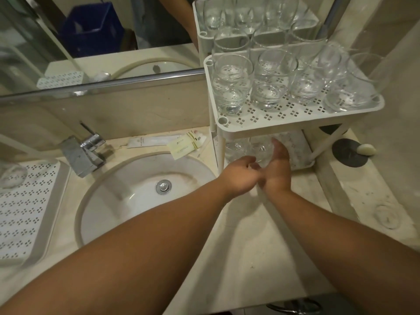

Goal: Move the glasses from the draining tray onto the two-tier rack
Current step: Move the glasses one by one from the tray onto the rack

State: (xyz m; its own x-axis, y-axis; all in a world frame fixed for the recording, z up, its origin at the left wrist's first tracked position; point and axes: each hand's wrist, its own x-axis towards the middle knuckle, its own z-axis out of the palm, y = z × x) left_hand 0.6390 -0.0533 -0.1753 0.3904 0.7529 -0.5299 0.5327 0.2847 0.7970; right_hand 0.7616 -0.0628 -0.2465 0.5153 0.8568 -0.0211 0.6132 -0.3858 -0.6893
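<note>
Reaching across a pale stone counter (238, 258), a person works both bare arms toward a white two-tier rack (295, 117) standing at the far right, beside a round sink (127, 189). Clear glasses (270, 80) crowd the rack's perforated upper tier, standing in rows against the mirror (68, 42). On the left edge of the counter lies the white draining tray (25, 212), with one blurred glass (11, 175) at its far corner. Under the upper tier, the right hand (276, 169) curls around a tumbler (261, 147) on the lower tier, next to another glass (234, 148) there. The left hand (241, 176) meets it at the tumbler's near side, fingers loosely bent and touching the right; whether it grips the glass cannot be told. A chrome tap (84, 151) stands behind the sink, paper sachets (172, 142) lie by the wall, and a pale soap (366, 149) rests on a dark disc (347, 155).
</note>
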